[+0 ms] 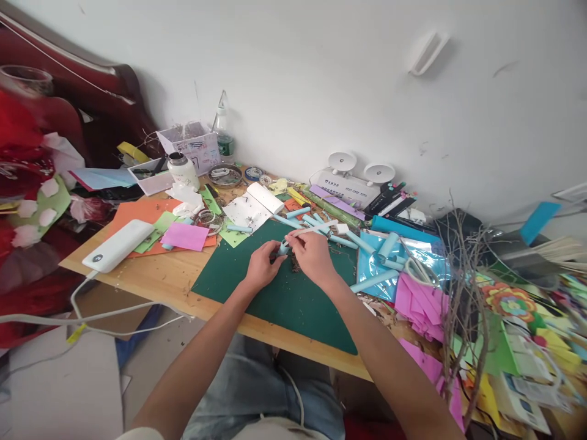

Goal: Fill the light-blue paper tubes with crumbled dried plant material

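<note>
Over the green cutting mat (247, 269), my left hand (263, 266) pinches a short light-blue paper roll (284, 248). Close beside it, my right hand (314, 253) is closed on a slim white stick-like thing (321, 227), whose exact kind I cannot make out. One end of it reaches the top of the roll; the other sticks out to the right. Dark crumbs (296, 265) lie on the mat below the fingers. More light-blue paper rolls (364, 243) are scattered just behind and right of my hands.
A white power bank (118, 245) with a cable lies at the left. An open white bottle (182, 171) and a plastic bottle (224, 135) stand behind. Upright dry twigs (468, 293), pink paper (419, 302) and a blue plastic packet (367, 275) crowd the right side.
</note>
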`<action>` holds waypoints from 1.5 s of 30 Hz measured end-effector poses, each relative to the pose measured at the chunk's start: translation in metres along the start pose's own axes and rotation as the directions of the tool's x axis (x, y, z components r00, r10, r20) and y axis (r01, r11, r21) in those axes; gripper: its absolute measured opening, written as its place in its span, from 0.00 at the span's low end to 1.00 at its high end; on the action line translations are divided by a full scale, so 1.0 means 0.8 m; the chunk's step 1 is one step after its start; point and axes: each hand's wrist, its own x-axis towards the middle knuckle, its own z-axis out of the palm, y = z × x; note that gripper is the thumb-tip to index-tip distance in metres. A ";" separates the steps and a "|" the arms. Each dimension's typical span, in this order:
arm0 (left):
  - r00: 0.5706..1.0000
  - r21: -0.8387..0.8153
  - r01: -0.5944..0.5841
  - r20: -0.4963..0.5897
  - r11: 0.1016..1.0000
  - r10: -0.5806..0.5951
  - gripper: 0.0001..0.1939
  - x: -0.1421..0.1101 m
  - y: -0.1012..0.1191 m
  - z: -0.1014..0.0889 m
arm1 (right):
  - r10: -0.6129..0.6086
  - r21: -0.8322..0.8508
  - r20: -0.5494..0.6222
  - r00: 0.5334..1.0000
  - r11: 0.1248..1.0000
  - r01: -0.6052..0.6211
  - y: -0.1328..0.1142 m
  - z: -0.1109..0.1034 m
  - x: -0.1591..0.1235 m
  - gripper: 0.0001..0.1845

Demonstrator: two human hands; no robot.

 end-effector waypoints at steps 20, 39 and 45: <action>1.000 -0.024 0.018 -0.003 1.000 -0.018 0.06 0.001 0.002 -0.002 | -0.145 -0.182 0.009 0.989 0.973 0.144 0.006 0.005 -0.001 0.13; 1.000 -0.027 0.018 -0.004 0.999 -0.018 0.07 0.000 0.001 0.001 | -0.088 -0.178 0.081 0.993 0.979 0.101 0.005 -0.009 0.006 0.14; 1.000 -0.033 0.018 -0.008 0.999 -0.018 0.07 0.000 0.001 0.000 | -0.090 -0.105 0.073 0.993 0.990 0.098 0.005 0.000 0.000 0.14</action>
